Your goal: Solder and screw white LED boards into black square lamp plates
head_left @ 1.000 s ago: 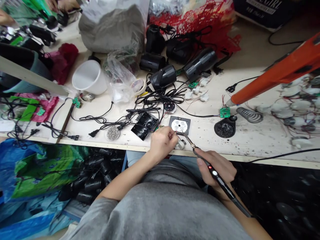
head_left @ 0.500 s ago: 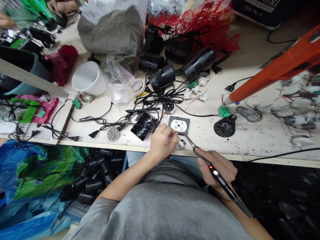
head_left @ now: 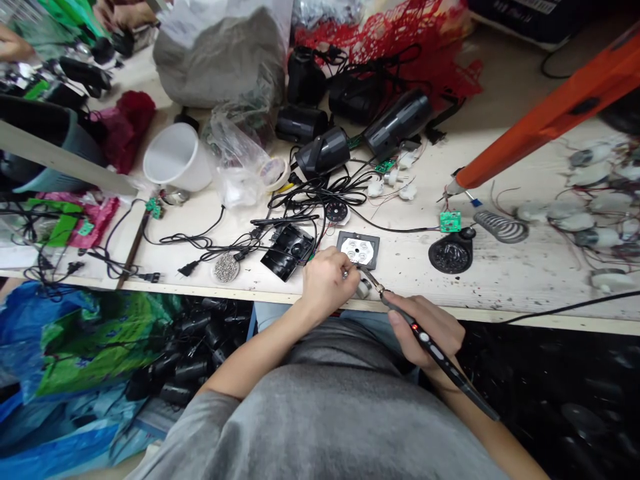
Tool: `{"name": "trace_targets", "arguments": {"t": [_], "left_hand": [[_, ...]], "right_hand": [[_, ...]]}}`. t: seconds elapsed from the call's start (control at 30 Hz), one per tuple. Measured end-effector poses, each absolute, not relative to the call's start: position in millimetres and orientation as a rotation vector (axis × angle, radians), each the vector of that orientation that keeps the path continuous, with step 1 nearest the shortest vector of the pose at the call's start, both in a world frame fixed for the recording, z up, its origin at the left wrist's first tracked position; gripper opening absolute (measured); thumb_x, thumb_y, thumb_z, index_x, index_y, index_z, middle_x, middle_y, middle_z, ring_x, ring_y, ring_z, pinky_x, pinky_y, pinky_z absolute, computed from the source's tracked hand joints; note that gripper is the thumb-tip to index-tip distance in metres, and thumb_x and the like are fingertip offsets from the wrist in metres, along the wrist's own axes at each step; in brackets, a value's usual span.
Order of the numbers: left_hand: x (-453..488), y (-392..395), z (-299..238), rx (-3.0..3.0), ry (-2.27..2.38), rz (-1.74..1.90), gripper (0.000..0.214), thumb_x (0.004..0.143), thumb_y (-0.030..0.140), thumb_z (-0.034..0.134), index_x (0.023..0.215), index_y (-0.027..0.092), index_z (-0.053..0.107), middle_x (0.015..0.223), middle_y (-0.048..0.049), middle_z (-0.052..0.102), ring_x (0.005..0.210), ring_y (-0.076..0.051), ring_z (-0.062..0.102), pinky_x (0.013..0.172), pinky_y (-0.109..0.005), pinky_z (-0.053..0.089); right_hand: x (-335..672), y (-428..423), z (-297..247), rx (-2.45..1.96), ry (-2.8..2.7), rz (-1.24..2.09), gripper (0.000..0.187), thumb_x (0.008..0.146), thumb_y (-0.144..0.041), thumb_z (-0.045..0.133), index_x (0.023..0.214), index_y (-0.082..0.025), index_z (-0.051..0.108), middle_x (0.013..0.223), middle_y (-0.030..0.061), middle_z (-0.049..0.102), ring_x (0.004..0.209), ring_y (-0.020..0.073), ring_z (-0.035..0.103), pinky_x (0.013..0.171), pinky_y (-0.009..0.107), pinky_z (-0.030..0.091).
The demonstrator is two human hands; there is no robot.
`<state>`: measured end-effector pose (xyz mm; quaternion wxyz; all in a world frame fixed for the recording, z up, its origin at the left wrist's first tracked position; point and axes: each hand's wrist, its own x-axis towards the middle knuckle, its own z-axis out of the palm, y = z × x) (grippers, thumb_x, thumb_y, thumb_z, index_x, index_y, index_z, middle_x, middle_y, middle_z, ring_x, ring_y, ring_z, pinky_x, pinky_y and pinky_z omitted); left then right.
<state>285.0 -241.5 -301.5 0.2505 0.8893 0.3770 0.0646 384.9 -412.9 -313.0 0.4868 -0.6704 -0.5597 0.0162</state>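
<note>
A slim soldering iron [head_left: 443, 363], its handle smooth and dark with a red light and a pale round button, tapers through a metal collar to a narrow metal shaft. The right hand [head_left: 425, 327] grips it near the collar, fingers wrapped round it. The shaft ends by the lower edge of a flat, dark, square plate [head_left: 373, 239] bearing a white, angular-edged panel [head_left: 357, 251] with clear round domes; whether tip and panel touch is too small to tell. The left hand [head_left: 327, 280] is curled closed beside the plate's lower left corner, fingertips pinched together; what lies between them cannot be made out. A small, pale cylinder [head_left: 364, 289] sits just below the plate on the pale, speckled surface [head_left: 515, 283]. Left of the left hand lies a glossy, hollow black housing [head_left: 287, 252]. The iron's long axis runs diagonally, its tail towards the lower right over the right forearm, its tip forward and left, away from the body
</note>
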Motion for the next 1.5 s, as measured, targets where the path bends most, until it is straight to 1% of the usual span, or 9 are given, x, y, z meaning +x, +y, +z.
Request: {"name": "trace_targets", "arguments": {"t": [0.2, 0.4, 0.6, 0.67, 0.77, 0.87, 1.03, 1.27, 1.5], "left_hand": [[288, -242, -297, 2.418, 1.049, 0.102, 0.012, 0.080, 0.017, 0.065, 0.068, 0.019, 0.066, 0.081, -0.0039, 0.070, 0.078, -0.019, 0.065, 0.068, -0.029, 0.044], [289, -240, -295, 2.404, 1.075, 0.054, 0.012, 0.080, 0.018, 0.064, 0.068, 0.020, 0.066, 0.081, -0.0035, 0.071, 0.078, -0.019, 0.065, 0.068, -0.030, 0.044], [291, -237, -292, 2.377, 1.073, 0.026, 0.013, 0.079, 0.019, 0.063, 0.066, 0.020, 0.065, 0.080, -0.0032, 0.070, 0.079, -0.019, 0.065, 0.068, -0.029, 0.044], [291, -236, -292, 2.376, 1.063, 0.027, 0.014, 0.079, 0.018, 0.063, 0.065, 0.020, 0.064, 0.080, -0.0033, 0.070, 0.078, -0.019, 0.064, 0.068, -0.029, 0.044], [291, -235, -294, 2.373, 1.040, 0.043, 0.014, 0.078, 0.018, 0.063, 0.063, 0.020, 0.063, 0.079, -0.0033, 0.070, 0.078, -0.019, 0.064, 0.068, -0.029, 0.045], [291, -234, -295, 2.378, 1.030, 0.065, 0.015, 0.077, 0.018, 0.063, 0.063, 0.020, 0.063, 0.076, -0.0031, 0.069, 0.076, -0.019, 0.064, 0.068, -0.029, 0.046], [291, -235, -294, 2.369, 1.046, 0.061, 0.014, 0.077, 0.018, 0.063, 0.063, 0.020, 0.063, 0.076, -0.0030, 0.069, 0.076, -0.019, 0.064, 0.068, -0.029, 0.046], [291, -234, -293, 2.362, 1.057, 0.045, 0.013, 0.076, 0.019, 0.063, 0.063, 0.020, 0.064, 0.076, -0.0032, 0.069, 0.075, -0.020, 0.064, 0.067, -0.030, 0.045], [291, -235, -292, 2.370, 1.058, 0.066, 0.013, 0.075, 0.016, 0.063, 0.063, 0.020, 0.065, 0.073, -0.0027, 0.068, 0.074, -0.020, 0.063, 0.067, -0.029, 0.045]], "right_hand": [[385, -413, -312, -1.631, -1.342, 0.070, 0.042, 0.088, -0.003, 0.062, 0.126, -0.020, 0.067, 0.093, 0.0064, 0.074, 0.076, 0.0160, 0.070, 0.068, 0.028, 0.059], [386, -411, -313, -1.631, -1.345, 0.098, 0.042, 0.089, -0.004, 0.062, 0.127, -0.021, 0.066, 0.093, 0.0059, 0.074, 0.076, 0.0164, 0.070, 0.068, 0.029, 0.059], [383, -408, -314, -1.639, -1.285, 0.055, 0.034, 0.092, -0.008, 0.060, 0.122, -0.021, 0.069, 0.091, 0.0057, 0.074, 0.074, 0.0160, 0.070, 0.068, 0.029, 0.059], [383, -407, -314, -1.641, -1.295, 0.049, 0.034, 0.091, -0.008, 0.060, 0.121, -0.021, 0.069, 0.092, 0.0056, 0.075, 0.075, 0.0160, 0.070, 0.069, 0.028, 0.059], [386, -405, -315, -1.613, -1.328, 0.031, 0.035, 0.089, -0.006, 0.061, 0.120, -0.021, 0.069, 0.090, 0.0046, 0.075, 0.072, 0.0152, 0.070, 0.066, 0.027, 0.059], [388, -402, -315, -1.584, -1.305, 0.011, 0.031, 0.090, -0.008, 0.060, 0.116, -0.021, 0.071, 0.085, 0.0033, 0.074, 0.067, 0.0141, 0.069, 0.062, 0.025, 0.058], [388, -403, -316, -1.602, -1.292, 0.017, 0.029, 0.092, -0.013, 0.058, 0.117, -0.022, 0.071, 0.085, 0.0041, 0.075, 0.067, 0.0148, 0.069, 0.061, 0.026, 0.058], [389, -417, -314, -1.570, -1.265, -0.093, 0.036, 0.089, -0.009, 0.061, 0.121, -0.022, 0.072, 0.086, 0.0047, 0.074, 0.068, 0.0160, 0.068, 0.059, 0.029, 0.057], [382, -421, -307, -1.648, -1.172, -0.015, 0.031, 0.091, -0.010, 0.062, 0.117, -0.024, 0.072, 0.088, 0.0048, 0.074, 0.070, 0.0166, 0.069, 0.062, 0.031, 0.057]]}}
